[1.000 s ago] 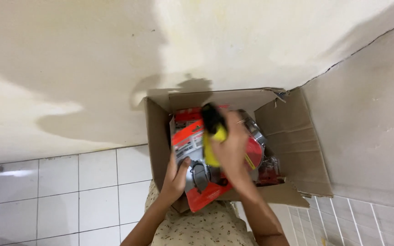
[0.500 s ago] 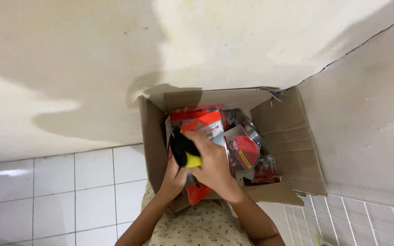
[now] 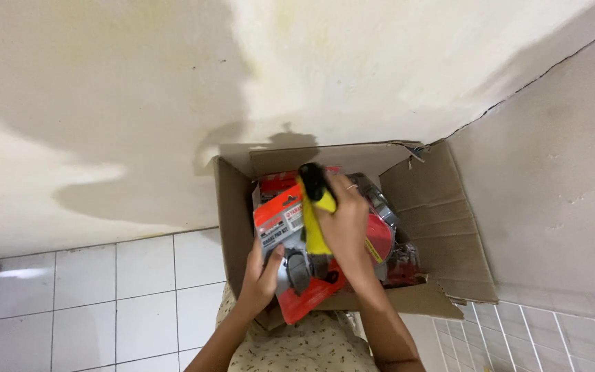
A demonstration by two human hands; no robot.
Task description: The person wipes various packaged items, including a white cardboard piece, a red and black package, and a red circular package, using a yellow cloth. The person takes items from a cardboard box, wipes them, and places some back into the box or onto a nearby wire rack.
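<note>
Over an open cardboard box point(image 3: 442, 207) set against a stained wall, the left hand point(image 3: 263, 275) grips the lower edge of a red blister pack point(image 3: 280, 224) while the right hand point(image 3: 346, 231) clamps a yellow-and-black tool point(image 3: 315, 207) against it. Keeping the pack level and both grips firm should help it clear the box flaps.
</note>
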